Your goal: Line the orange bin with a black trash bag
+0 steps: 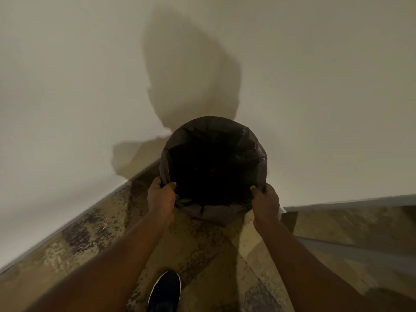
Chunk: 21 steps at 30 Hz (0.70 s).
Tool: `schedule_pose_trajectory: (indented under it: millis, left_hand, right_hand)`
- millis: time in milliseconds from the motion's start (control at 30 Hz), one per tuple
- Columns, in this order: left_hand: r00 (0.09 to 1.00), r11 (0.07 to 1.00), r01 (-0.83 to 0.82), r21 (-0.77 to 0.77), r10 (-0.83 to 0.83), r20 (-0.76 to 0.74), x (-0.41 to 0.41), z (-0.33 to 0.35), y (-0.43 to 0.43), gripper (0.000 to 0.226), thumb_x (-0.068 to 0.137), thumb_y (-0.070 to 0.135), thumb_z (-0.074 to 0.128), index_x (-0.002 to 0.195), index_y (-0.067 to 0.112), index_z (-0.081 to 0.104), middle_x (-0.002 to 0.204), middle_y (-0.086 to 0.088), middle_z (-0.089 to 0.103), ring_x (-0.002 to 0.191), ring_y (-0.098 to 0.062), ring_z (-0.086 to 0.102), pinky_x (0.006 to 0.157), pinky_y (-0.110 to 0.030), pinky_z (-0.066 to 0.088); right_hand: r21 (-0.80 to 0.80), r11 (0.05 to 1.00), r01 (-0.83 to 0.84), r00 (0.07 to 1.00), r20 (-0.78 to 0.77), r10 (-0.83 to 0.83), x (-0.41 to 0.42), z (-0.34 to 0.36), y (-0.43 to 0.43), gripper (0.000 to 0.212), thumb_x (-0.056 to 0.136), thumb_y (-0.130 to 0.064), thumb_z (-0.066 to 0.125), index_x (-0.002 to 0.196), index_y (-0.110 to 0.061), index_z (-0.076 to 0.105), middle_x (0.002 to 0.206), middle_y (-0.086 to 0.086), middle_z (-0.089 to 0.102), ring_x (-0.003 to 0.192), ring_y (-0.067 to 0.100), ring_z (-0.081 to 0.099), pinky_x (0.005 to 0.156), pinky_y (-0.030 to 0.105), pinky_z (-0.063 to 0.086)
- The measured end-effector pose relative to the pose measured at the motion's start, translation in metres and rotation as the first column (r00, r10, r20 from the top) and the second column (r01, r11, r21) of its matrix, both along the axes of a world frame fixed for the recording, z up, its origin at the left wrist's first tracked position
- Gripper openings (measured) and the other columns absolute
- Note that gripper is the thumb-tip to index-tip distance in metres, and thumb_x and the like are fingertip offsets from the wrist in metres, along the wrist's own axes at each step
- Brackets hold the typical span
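Although hidden almost wholly under plastic, stands upright at frame centre: round bin (262, 174), mouth pointing straight up toward the camera, long axis vertical, pushed into the corner where two cream walls (67, 86) meet. Orange colour not visible; only a greyish wall showing through the film at right. Draped over the whole rim and folded down the outside: thin, crinkled black plastic trash bag (213, 167), its dark hollow sagging into the bin.

Clamped on the near rim at lower left of the bin: left hand (160, 197), thumb inside the mouth, fingers wrapped outside, pinching bag against rim. Mirrored at lower right: right hand (265, 202), thumb hooked over the edge, fingers curled round the outside, likewise squeezing the bag. Both bare forearms reaching up from the bottom corners of the frame.

Beneath, mottled brown and tan patterned floor (90, 233). At bottom centre, toe of a dark shoe with white sole edge (164, 291). On the wall above the bin, a broad soft shadow (191, 75).
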<state>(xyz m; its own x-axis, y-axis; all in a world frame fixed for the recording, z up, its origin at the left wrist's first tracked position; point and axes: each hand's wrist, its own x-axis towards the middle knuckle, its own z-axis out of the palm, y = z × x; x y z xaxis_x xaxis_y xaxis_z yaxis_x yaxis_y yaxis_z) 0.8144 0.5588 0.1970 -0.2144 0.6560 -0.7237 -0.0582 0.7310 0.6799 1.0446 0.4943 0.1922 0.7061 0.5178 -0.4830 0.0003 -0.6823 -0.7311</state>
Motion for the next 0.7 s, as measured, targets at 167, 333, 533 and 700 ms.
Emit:
schedule_pose_trajectory:
  millis: [167, 333, 533, 700]
  left_hand:
    - [0.999, 0.999, 0.033, 0.010, -0.033, -0.013, 0.007, -0.033, 0.012, 0.021, 0.102, 0.010, 0.055, 0.118, 0.022, 0.061, 0.103, 0.003, 0.067, 0.093, -0.020, 0.065, 0.087, -0.044, 0.056]
    - [0.998, 0.998, 0.058, 0.024, -0.058, 0.003, 0.009, -0.048, 0.016, 0.024, 0.101, 0.012, 0.056, 0.123, 0.022, 0.061, 0.112, -0.001, 0.067, 0.103, -0.023, 0.065, 0.094, -0.045, 0.056]
    - [0.988, 0.988, 0.142, 0.066, -0.138, -0.066, 0.014, -0.049, 0.022, 0.026, 0.101, 0.018, 0.058, 0.127, 0.021, 0.059, 0.114, -0.001, 0.066, 0.098, -0.020, 0.063, 0.081, -0.033, 0.054]
    - [0.964, 0.968, 0.252, -0.006, -0.251, -0.086, 0.013, -0.032, 0.029, 0.049, 0.094, 0.026, 0.069, 0.139, 0.018, 0.050, 0.135, -0.007, 0.061, 0.115, -0.029, 0.062, 0.098, -0.043, 0.054]
  right_hand:
    - [-0.021, 0.999, 0.025, 0.999, -0.023, -0.025, 0.007, -0.034, 0.010, 0.028, 0.100, -0.017, 0.056, 0.127, -0.013, 0.062, 0.110, 0.006, 0.067, 0.101, 0.027, 0.062, 0.093, 0.045, 0.055]
    - [-0.014, 0.998, 0.061, 0.996, -0.071, -0.062, 0.008, -0.052, 0.012, 0.025, 0.102, -0.015, 0.054, 0.125, -0.011, 0.062, 0.109, 0.005, 0.067, 0.104, 0.028, 0.062, 0.093, 0.043, 0.054]
    - [-0.051, 0.997, 0.055, 0.994, -0.095, -0.060, 0.018, -0.056, 0.020, 0.028, 0.104, -0.018, 0.053, 0.131, -0.014, 0.058, 0.118, 0.003, 0.065, 0.105, 0.024, 0.060, 0.099, 0.043, 0.053]
    - [-0.120, 0.993, -0.013, 0.989, -0.147, -0.004, 0.023, -0.033, 0.028, 0.055, 0.100, -0.032, 0.061, 0.148, -0.016, 0.041, 0.145, 0.009, 0.054, 0.114, 0.027, 0.057, 0.098, 0.042, 0.053]
